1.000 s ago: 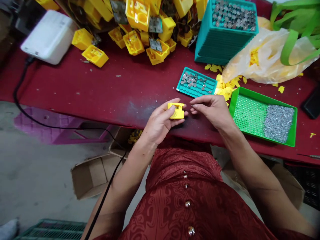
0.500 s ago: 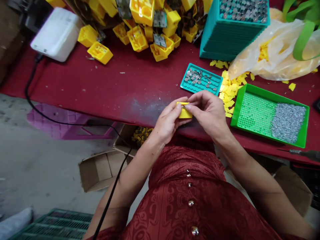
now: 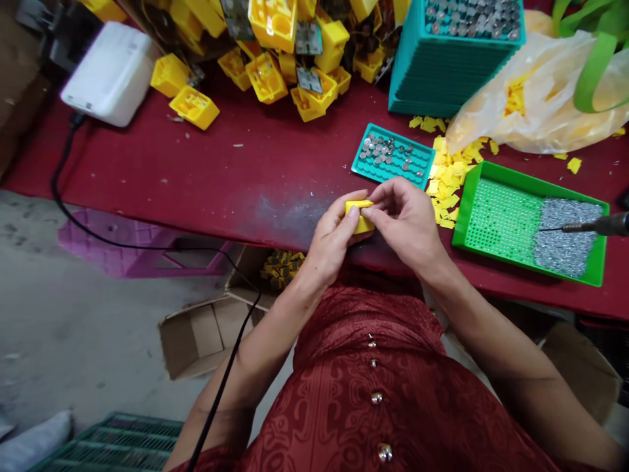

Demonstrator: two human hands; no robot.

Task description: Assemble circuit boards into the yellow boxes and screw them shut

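Between thumb and fingers, my left hand (image 3: 333,233) grips a small yellow plastic case (image 3: 363,225) just over the table's front edge. My right hand (image 3: 407,219) is closed in a pinch at the case's upper right edge; its fingertips hide whatever small part may lie there. Behind the hands is a shallow teal tray (image 3: 361,164) with loose round metal button cells (image 3: 377,149). A heap of flat yellow plastic pieces (image 3: 447,183) lies right of that tray.
A green basket (image 3: 469,203) of small screws (image 3: 567,229) stands at the right, with a screwdriver bit (image 3: 580,227) over it. Behind are stacked teal trays (image 3: 427,78), a plastic bag (image 3: 545,98), yellow housings (image 3: 265,77) and a white box (image 3: 111,72) with a black cable (image 3: 147,246).
The yellow case has tilted in my hands, and its dotted face no longer shows plainly. From the right edge, the screwdriver bit has come over the green basket.
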